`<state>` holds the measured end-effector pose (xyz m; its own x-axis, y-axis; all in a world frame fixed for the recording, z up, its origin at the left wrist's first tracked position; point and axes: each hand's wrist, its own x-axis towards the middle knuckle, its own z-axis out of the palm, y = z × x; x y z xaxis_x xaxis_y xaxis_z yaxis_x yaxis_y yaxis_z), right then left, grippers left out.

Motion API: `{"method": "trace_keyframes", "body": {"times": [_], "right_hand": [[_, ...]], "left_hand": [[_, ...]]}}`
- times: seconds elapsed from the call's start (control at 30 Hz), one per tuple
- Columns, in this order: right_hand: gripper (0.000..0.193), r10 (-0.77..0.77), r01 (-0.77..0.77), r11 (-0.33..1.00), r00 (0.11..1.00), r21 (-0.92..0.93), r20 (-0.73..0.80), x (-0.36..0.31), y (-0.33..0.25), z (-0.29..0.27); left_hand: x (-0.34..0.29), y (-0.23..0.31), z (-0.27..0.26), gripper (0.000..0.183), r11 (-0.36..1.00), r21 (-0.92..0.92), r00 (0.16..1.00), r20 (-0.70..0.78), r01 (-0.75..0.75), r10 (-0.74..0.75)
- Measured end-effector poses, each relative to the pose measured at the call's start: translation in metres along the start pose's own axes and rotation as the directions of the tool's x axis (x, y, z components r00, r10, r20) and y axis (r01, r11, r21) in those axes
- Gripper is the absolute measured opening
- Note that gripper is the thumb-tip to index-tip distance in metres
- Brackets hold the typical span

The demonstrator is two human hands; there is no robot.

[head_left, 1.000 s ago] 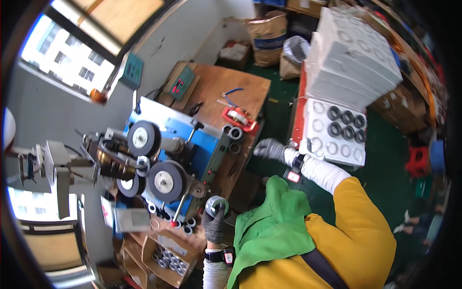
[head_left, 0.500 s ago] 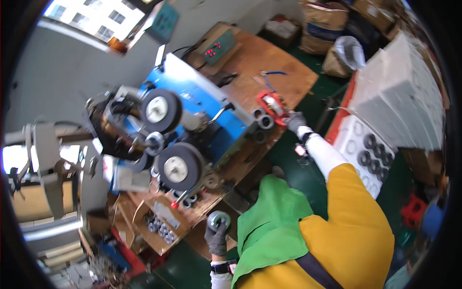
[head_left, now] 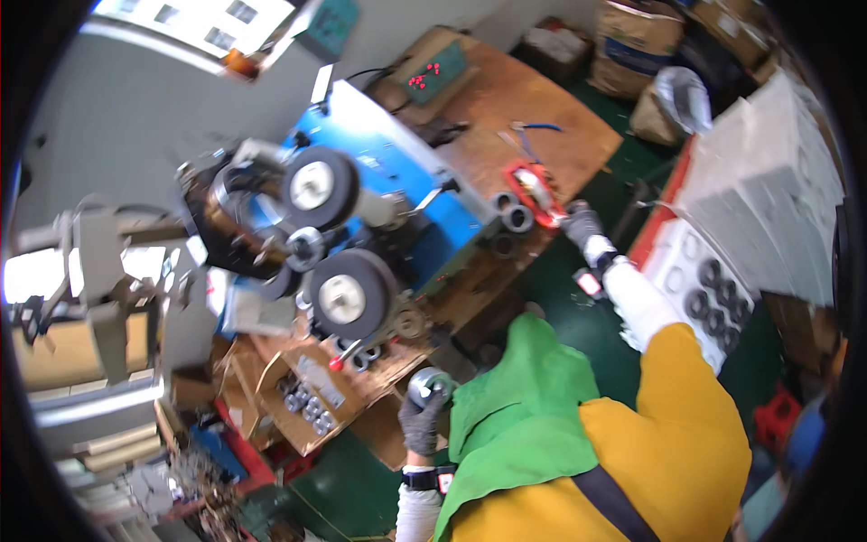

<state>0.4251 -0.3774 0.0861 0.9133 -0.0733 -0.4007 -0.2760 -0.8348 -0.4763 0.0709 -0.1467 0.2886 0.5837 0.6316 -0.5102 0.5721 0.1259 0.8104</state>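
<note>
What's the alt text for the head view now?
A person's gloved left hand holds a ring-like part while the gloved right hand is at a red tool on a wooden workbench. Left of the tool sits a blue machine with dark wheels.

Head view: left fisheye of the pair on my head, looking down over my front and out to the desk. Nearest: my green cloth and yellow garment, large at lower center and right. Mid-range: left fingers low center, right fingers higher, right of center. Window farther off, top left. Corners go black, straight edges bend, desk runs diagonally.
</note>
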Motion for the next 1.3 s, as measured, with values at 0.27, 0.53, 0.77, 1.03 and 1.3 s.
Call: {"method": "trace_keyframes", "body": {"times": [0.27, 0.53, 0.77, 1.03, 1.3], "right_hand": [[0.049, 0.114, -0.145, 0.937, 0.987, 0.317, 0.115, 0.012, 0.036, 0.043], [0.065, 0.198, -0.216, 0.967, 0.971, 0.133, 0.134, 0.006, 0.024, 0.022], [0.049, -0.101, 0.102, 0.982, 0.995, -0.159, 0.015, -0.002, 0.027, 0.008], [0.058, 0.078, -0.134, 0.971, 0.96, 0.197, 0.269, -0.027, 0.07, 0.029], [0.053, -0.739, 0.312, 0.672, 0.337, 0.672, 0.583, -0.172, -0.078, -0.08]], "left_hand": [[0.002, 0.001, 0.005, 0.038, 0.996, -0.059, 0.998, 0.017, 0.059, -0.058], [-0.005, -0.002, 0.011, 0.032, 0.998, 0.066, 1.0, -0.027, -0.004, 0.006], [-0.014, 0.001, 0.014, 0.035, 0.994, -0.053, 0.995, -0.026, 0.097, -0.099], [0.003, 0.004, 0.016, 0.042, 0.973, 0.23, 0.999, 0.036, 0.012, -0.021], [0.039, 0.012, 0.05, 0.041, 0.915, 0.146, 0.881, 0.361, -0.377, 0.306]]}}
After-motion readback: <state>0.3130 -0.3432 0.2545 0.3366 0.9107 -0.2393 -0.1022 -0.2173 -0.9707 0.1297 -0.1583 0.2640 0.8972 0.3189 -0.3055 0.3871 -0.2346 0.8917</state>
